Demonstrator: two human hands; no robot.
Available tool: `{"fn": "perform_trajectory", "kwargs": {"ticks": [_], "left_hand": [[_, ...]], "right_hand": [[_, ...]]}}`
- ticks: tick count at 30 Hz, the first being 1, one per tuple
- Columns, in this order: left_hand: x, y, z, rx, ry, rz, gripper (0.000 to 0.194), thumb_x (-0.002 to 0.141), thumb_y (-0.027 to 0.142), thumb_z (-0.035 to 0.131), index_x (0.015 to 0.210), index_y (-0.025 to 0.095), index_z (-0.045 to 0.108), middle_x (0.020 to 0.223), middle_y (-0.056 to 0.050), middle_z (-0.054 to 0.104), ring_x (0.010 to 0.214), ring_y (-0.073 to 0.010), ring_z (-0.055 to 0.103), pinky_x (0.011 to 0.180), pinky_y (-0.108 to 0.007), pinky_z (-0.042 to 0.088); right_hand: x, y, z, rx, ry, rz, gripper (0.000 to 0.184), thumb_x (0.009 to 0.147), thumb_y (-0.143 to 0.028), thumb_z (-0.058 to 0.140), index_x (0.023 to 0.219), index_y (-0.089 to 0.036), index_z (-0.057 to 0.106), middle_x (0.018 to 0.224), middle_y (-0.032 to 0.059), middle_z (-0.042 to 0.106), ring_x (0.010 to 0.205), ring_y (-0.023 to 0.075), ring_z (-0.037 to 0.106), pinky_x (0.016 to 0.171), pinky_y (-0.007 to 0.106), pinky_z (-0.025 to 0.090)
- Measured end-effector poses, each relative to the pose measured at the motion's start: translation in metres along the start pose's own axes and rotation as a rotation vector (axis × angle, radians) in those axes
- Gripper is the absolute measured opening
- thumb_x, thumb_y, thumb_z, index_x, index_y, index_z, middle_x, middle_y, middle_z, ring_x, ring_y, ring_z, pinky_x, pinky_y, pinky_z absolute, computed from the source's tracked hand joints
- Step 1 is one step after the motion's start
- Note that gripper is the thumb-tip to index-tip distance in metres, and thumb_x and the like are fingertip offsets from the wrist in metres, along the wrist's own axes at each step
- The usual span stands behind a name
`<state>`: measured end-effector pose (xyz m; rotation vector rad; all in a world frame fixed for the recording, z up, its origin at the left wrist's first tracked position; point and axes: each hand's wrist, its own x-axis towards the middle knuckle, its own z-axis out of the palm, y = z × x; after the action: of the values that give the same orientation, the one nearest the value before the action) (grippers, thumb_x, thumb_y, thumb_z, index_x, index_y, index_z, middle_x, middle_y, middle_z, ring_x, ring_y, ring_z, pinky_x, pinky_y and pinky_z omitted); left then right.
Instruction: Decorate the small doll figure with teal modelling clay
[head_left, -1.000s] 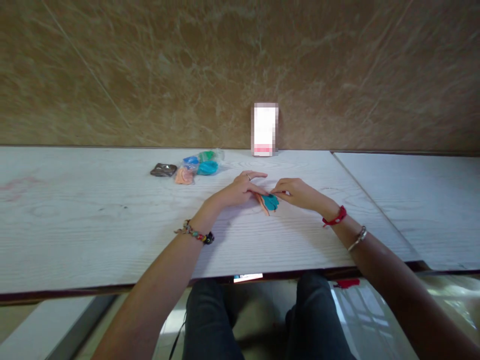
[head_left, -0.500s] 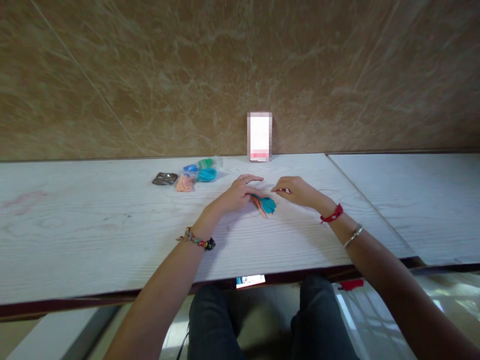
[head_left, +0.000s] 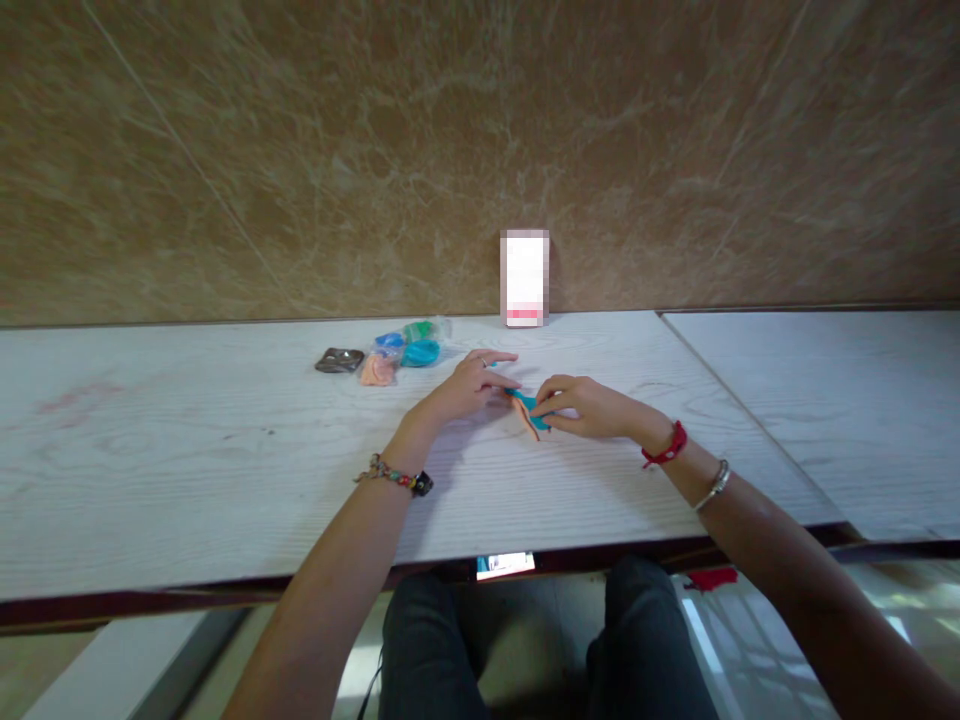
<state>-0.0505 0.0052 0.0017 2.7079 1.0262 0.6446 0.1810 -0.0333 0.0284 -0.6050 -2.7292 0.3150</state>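
A flat teal piece of modelling clay (head_left: pixel 538 422) lies on the white table, with a narrow peach clay strip (head_left: pixel 525 416) along its left side. My left hand (head_left: pixel 471 386) has its fingers stretched out, and one fingertip rests at the upper left end of the clay. A small teal bit (head_left: pixel 493 366) shows by those fingers. From the right, my right hand (head_left: pixel 589 406) pinches the teal piece between thumb and fingertips. Its fingers cover part of the clay.
Clear packets of clay lie to the left: brown (head_left: pixel 340 360), peach (head_left: pixel 378 370), teal (head_left: pixel 421 353), blue (head_left: pixel 389 340) and green (head_left: pixel 418 329). A phone with a blurred screen (head_left: pixel 525 278) leans against the marbled wall (head_left: pixel 300 150). Another lit screen (head_left: pixel 505 566) sits below the table edge.
My right hand has come down and left from above the table onto the teal clay, and its fingers now grip it. My left hand stays by the clay. The view has shifted slightly.
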Motion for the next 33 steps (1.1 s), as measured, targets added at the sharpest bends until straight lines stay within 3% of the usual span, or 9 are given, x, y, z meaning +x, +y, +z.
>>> {"fn": "perform_trajectory", "kwargs": {"ticks": [5,9,13,17,21,24,28,33], "left_hand": [[-0.001,-0.002,-0.003,0.071,0.007,0.026,0.039,0.080,0.004,0.047,0.100,0.030,0.069,0.131,-0.001,0.052,0.120,-0.0208,0.043,0.103,-0.045,0.035],[-0.003,-0.013,-0.005,0.110,0.153,-0.001,0.050,0.079,0.000,0.037,0.113,0.026,0.063,0.129,-0.004,0.053,0.121,-0.0191,0.042,0.104,-0.044,0.034],[-0.007,-0.031,-0.004,0.173,0.205,-0.110,0.051,0.076,-0.001,0.037,0.114,0.019,0.062,0.121,-0.008,0.059,0.114,-0.0193,0.050,0.101,-0.042,0.038],[-0.011,-0.043,0.001,0.189,0.227,-0.231,0.047,0.075,0.000,0.038,0.108,0.017,0.066,0.113,-0.008,0.063,0.105,-0.0184,0.055,0.097,-0.037,0.043],[-0.012,-0.045,0.003,0.196,0.249,-0.276,0.044,0.075,0.002,0.040,0.106,0.018,0.067,0.112,-0.007,0.062,0.105,-0.0190,0.055,0.097,-0.038,0.042],[-0.011,-0.044,0.003,0.177,0.267,-0.301,0.041,0.077,0.003,0.040,0.105,0.016,0.067,0.111,-0.008,0.062,0.106,-0.0194,0.055,0.098,-0.039,0.041],[-0.010,-0.038,0.004,0.095,0.197,-0.241,0.037,0.080,0.004,0.041,0.105,0.015,0.067,0.107,-0.009,0.063,0.101,-0.0178,0.057,0.093,-0.036,0.044],[-0.007,-0.030,0.008,0.046,0.124,-0.143,0.032,0.083,0.006,0.042,0.105,0.012,0.065,0.105,-0.011,0.063,0.098,-0.0171,0.058,0.090,-0.033,0.046]], "right_hand": [[-0.001,0.015,0.005,-0.015,0.174,0.132,0.023,0.086,-0.019,0.049,0.093,-0.016,0.071,0.087,0.0078,0.065,0.078,0.0143,0.059,0.073,0.029,0.049],[0.000,0.022,0.014,-0.042,0.130,0.160,0.033,0.089,-0.026,0.045,0.118,-0.018,0.060,0.108,0.0124,0.061,0.100,0.0197,0.056,0.087,0.038,0.046],[0.003,0.020,0.025,-0.080,0.053,0.235,0.053,0.091,-0.042,0.038,0.140,-0.021,0.035,0.139,0.0154,0.040,0.128,0.0262,0.034,0.099,0.050,0.036],[0.005,0.020,0.029,-0.094,-0.033,0.261,0.049,0.092,-0.048,0.032,0.136,-0.028,0.042,0.141,0.0119,0.037,0.131,0.0264,0.031,0.103,0.053,0.030],[0.005,0.027,0.026,-0.022,0.166,0.252,0.053,0.092,-0.048,0.029,0.139,-0.025,0.037,0.138,0.0134,0.039,0.128,0.0237,0.035,0.104,0.049,0.032],[0.005,0.031,0.025,-0.003,0.250,0.243,0.049,0.093,-0.045,0.031,0.132,-0.021,0.048,0.132,0.0143,0.045,0.124,0.0233,0.040,0.104,0.046,0.034],[0.005,0.030,0.029,-0.037,0.151,0.158,0.038,0.092,-0.039,0.039,0.117,-0.024,0.062,0.128,0.0122,0.049,0.119,0.0236,0.045,0.102,0.046,0.038],[0.006,0.030,0.035,-0.096,0.148,0.116,0.035,0.091,-0.035,0.041,0.113,-0.021,0.065,0.124,0.0135,0.052,0.115,0.0230,0.047,0.100,0.044,0.040]]}}
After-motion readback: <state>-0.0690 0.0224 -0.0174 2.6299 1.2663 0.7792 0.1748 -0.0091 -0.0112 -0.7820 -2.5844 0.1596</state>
